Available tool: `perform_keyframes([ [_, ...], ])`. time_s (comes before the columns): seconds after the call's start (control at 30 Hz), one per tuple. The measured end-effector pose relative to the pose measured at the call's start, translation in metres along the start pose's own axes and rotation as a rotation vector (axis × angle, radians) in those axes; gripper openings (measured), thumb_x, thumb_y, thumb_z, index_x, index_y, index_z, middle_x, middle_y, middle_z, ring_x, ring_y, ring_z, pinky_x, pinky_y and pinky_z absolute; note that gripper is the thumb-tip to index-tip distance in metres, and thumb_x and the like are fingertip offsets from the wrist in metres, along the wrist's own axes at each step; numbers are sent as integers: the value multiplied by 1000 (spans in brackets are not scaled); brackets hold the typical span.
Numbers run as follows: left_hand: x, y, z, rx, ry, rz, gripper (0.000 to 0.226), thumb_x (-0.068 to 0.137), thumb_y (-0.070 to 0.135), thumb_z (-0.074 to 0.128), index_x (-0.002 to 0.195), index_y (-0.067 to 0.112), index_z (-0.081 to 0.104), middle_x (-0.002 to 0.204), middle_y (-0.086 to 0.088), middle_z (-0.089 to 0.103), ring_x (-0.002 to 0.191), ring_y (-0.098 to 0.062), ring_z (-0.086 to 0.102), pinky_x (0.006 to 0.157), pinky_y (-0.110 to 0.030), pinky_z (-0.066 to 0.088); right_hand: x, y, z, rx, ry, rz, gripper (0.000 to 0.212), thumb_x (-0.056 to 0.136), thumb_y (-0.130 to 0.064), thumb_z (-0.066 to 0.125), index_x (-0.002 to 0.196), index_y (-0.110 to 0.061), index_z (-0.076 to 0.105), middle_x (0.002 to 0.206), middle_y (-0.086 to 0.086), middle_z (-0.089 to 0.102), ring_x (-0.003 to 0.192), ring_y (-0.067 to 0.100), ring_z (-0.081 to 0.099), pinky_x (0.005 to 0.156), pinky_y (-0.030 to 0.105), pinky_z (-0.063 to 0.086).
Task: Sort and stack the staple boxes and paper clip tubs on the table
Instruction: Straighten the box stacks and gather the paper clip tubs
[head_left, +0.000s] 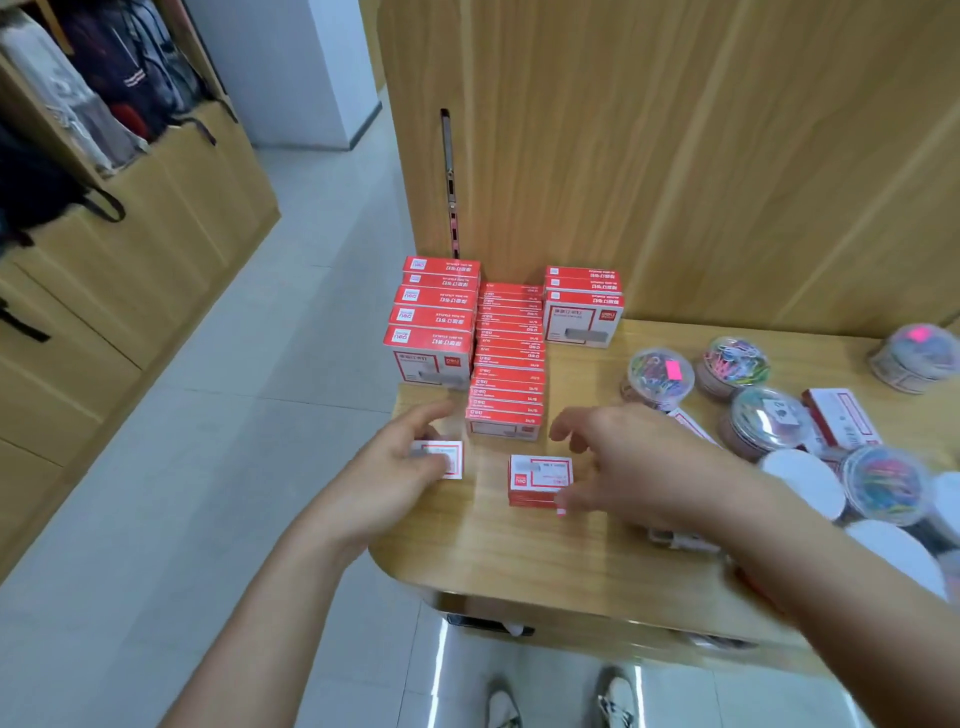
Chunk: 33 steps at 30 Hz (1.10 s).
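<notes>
Red and white staple boxes stand in rows at the table's far left: a tall stack (436, 322), a long low row (509, 358) and a short stack (583, 306). My left hand (400, 462) rests on a small white staple box (448, 458) near the left edge, fingers curled over it. My right hand (623, 457) hovers with fingers spread just right of a loose red and white staple box (540, 478), thumb touching its corner. Clear paper clip tubs (660, 376) with coloured clips sit to the right.
The wooden table (519, 551) has a rounded front left corner. More tubs (732, 364) (883, 483), white lids (805, 480) and a loose box (841, 415) crowd the right side. A wooden panel (675, 156) stands behind the table.
</notes>
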<state>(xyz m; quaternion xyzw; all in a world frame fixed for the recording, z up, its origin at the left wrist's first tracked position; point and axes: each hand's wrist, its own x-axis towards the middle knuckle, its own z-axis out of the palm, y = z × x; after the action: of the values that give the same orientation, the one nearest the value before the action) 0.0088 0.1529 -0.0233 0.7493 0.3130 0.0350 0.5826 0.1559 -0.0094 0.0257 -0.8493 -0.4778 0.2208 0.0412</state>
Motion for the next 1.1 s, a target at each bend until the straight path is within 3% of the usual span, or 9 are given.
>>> perform_keyframes([
  [0.1, -13, 11, 18, -248, 56, 93, 41, 86, -3, 62, 114, 27, 65, 93, 2, 68, 85, -12, 67, 74, -22, 51, 5, -5, 15, -67, 34, -36, 37, 80, -33, 65, 113, -20, 56, 111, 4, 65, 105, 25, 57, 82, 34, 47],
  [0.17, -14, 18, 36, -261, 119, 115, 31, 81, 0, 70, 103, 23, 70, 94, 4, 74, 84, -14, 70, 74, -26, 56, 7, -6, 19, -47, 53, -30, 35, 81, -31, 64, 114, -21, 58, 108, 6, 66, 103, 27, 59, 81, 36, 48],
  [0.3, -7, 16, 58, -63, 196, 158, 25, 77, 14, 76, 98, 27, 72, 83, 14, 73, 77, -5, 68, 75, -27, 55, 7, -6, 21, 20, 90, -47, 40, 82, -27, 65, 121, -22, 56, 111, 5, 66, 104, 25, 59, 77, 29, 42],
  [0.4, -5, 14, 62, 223, 288, 276, 24, 77, 24, 76, 100, 32, 72, 77, 26, 59, 71, 5, 52, 72, -18, 44, 5, -3, 20, 92, 106, -59, 50, 79, -24, 69, 127, -25, 53, 114, 3, 65, 105, 22, 59, 78, 27, 41],
  [0.53, -6, 9, 57, 303, 196, 319, 25, 80, 32, 72, 105, 34, 68, 94, 20, 61, 82, 2, 53, 78, -24, 46, 3, -1, 23, 167, 119, -61, 46, 80, -25, 68, 123, -26, 54, 111, 1, 67, 99, 21, 62, 81, 30, 47],
  [0.6, -5, 5, 52, 293, 57, 268, 43, 74, 39, 76, 113, 40, 59, 105, 19, 61, 94, 2, 55, 83, -21, 46, 1, 0, 27, 162, 150, -69, 44, 80, -25, 66, 122, -27, 53, 109, 0, 67, 98, 21, 62, 79, 31, 47],
  [0.7, -1, 3, 48, 531, -58, 271, 65, 66, 33, 81, 120, 43, 47, 115, 18, 58, 102, -3, 55, 87, -26, 47, 2, 0, 32, 108, 198, -60, 43, 82, -22, 63, 123, -24, 50, 109, 2, 66, 100, 25, 61, 77, 33, 45],
  [0.87, 4, 10, 53, 708, -15, 326, 50, 71, 26, 75, 116, 33, 56, 114, 9, 65, 105, -15, 58, 84, -33, 48, 9, -3, 48, -33, 244, -83, 36, 82, -19, 61, 116, -17, 50, 107, 7, 63, 98, 28, 60, 78, 37, 46],
  [1.1, 4, 11, 53, 906, 83, 313, 38, 74, 29, 66, 111, 35, 58, 103, 3, 69, 96, -24, 61, 67, -28, 42, 10, -6, 46, 30, 184, -69, 35, 81, -32, 63, 112, -19, 54, 104, 6, 58, 98, 26, 59, 76, 33, 43],
])
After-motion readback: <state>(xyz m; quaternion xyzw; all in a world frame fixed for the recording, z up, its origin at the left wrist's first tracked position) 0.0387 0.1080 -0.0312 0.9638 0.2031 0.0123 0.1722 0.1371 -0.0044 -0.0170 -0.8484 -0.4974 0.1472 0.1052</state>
